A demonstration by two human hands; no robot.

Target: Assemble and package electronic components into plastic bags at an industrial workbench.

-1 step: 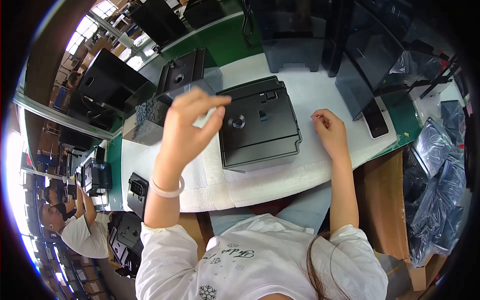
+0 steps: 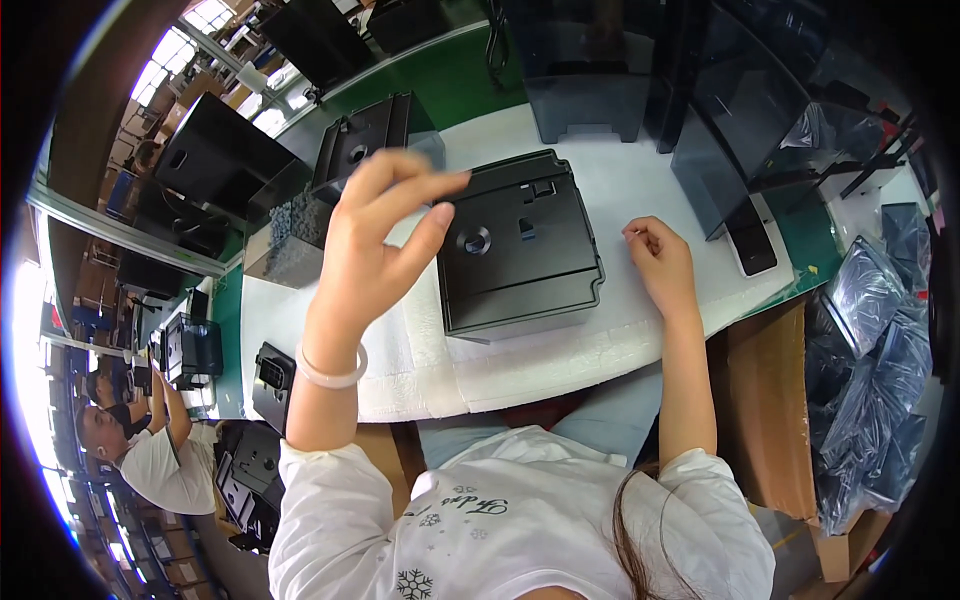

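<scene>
A black square plastic housing (image 2: 520, 250) with a round hole in its top lies flat on a white padded mat (image 2: 420, 370) in front of me. My left hand (image 2: 375, 250) is raised above the mat just left of the housing, thumb and fingers apart, with nothing visible in it; a pale bangle sits on the wrist. My right hand (image 2: 658, 258) rests on the mat just right of the housing. Its fingers are curled in, and I see nothing held.
A second black housing beside a clear smoky box (image 2: 345, 160) stands at the back left. Dark translucent covers (image 2: 590, 80) (image 2: 740, 130) line the back. Plastic bags (image 2: 880, 330) and a cardboard box (image 2: 770, 400) are at my right. Another person (image 2: 150, 460) works at the lower left.
</scene>
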